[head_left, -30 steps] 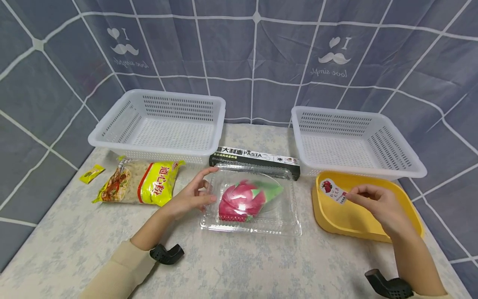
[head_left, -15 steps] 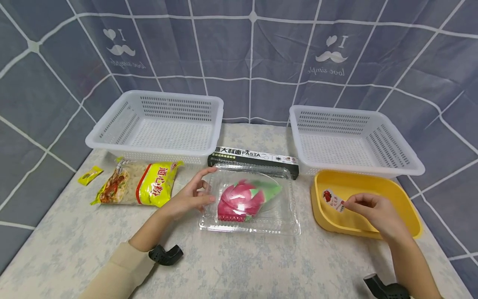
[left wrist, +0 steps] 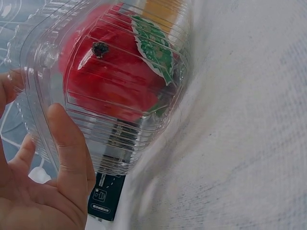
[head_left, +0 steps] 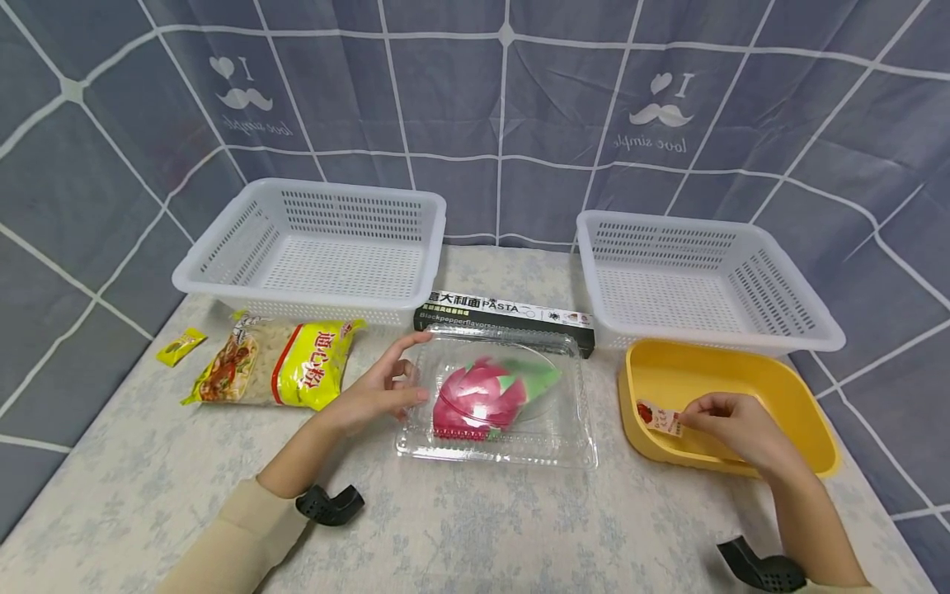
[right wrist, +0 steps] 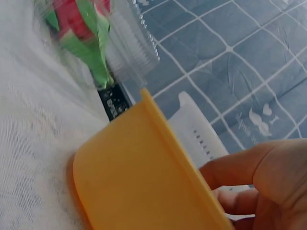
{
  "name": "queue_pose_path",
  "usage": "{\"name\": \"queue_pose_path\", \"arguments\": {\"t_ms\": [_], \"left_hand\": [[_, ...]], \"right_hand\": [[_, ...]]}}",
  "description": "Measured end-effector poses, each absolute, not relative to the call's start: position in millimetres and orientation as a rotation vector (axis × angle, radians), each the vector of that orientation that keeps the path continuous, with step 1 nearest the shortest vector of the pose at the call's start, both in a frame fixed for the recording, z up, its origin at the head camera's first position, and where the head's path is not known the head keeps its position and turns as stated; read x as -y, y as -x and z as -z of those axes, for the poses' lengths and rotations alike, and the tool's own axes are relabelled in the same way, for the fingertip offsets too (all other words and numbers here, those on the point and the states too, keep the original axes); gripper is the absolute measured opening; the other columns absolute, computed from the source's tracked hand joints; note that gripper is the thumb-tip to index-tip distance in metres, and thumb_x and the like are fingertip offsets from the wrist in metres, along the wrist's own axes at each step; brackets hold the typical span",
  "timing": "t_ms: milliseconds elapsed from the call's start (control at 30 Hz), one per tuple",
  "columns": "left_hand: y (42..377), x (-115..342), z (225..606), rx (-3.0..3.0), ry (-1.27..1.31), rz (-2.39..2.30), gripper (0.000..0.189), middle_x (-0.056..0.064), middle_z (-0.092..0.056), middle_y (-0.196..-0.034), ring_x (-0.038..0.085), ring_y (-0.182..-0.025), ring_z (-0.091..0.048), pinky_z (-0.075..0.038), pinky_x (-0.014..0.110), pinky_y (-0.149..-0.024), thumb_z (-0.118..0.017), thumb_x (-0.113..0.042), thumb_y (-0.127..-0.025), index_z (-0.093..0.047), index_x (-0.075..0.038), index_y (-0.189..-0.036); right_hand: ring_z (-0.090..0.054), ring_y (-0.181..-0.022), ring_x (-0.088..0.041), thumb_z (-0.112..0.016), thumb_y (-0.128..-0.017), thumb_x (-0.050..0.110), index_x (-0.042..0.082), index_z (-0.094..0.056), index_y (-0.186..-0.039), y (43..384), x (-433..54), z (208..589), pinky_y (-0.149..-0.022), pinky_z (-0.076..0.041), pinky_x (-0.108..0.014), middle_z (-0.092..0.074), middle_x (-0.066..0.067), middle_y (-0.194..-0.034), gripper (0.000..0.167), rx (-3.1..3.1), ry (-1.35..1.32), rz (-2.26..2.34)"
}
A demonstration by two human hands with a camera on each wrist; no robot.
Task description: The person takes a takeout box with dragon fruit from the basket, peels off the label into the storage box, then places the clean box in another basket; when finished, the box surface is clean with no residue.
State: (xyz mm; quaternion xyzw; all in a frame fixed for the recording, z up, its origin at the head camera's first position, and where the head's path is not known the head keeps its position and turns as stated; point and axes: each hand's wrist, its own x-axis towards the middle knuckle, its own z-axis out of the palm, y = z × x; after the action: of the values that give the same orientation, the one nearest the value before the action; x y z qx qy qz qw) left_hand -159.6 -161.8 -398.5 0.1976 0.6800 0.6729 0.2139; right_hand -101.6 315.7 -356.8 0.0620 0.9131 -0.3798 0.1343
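Note:
A clear plastic clamshell box lies on the table, a pink-and-green dragon fruit inside it. My left hand holds the box by its left edge, index finger at the far corner and thumb lower on the side. In the left wrist view the thumb shows against the box rim. My right hand reaches into the yellow bin and pinches a small white card with a red fruit picture by its right end. The bin's wall hides the card in the right wrist view.
White slotted baskets stand behind, one at left and one at right. A black pasta box lies behind the clamshell. At left are a yellow noodle bag and a small yellow packet.
My right hand has lowered the card further into the yellow bin, and the card has tilted flatter. The left hand and the clamshell box keep their place.

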Motion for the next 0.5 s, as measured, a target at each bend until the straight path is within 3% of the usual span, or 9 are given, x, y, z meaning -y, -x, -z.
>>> {"name": "queue_pose_path", "arguments": {"t_ms": [233,500], "left_hand": [[160.7,163.8,398.7,-1.883,-0.532,-1.835,0.077,0.011,-0.045,-0.083,0.017,-0.066,-0.049,-0.054,0.032,-0.059,-0.069,-0.013,-0.09,-0.022,-0.022,-0.151],[160.3,163.4,399.7,-1.894,-0.552,-1.829,0.076,0.009,-0.046,-0.076,0.018,-0.053,-0.052,-0.051,0.028,-0.05,-0.069,-0.012,-0.09,-0.022,-0.021,-0.15]], "right_hand": [[-0.048,-0.077,-0.019,-0.062,-0.096,0.03,-0.006,-0.064,-0.101,108.7,-321.9,361.4,-0.058,-0.042,-0.024,-0.06,-0.005,-0.085,0.036,-2.638,-0.296,1.081],[-0.05,-0.074,-0.019,-0.062,-0.095,0.026,-0.006,-0.064,-0.099,114.0,-323.9,368.5,-0.058,-0.043,-0.025,-0.058,-0.004,-0.079,0.032,-2.661,-0.289,1.059]]}}
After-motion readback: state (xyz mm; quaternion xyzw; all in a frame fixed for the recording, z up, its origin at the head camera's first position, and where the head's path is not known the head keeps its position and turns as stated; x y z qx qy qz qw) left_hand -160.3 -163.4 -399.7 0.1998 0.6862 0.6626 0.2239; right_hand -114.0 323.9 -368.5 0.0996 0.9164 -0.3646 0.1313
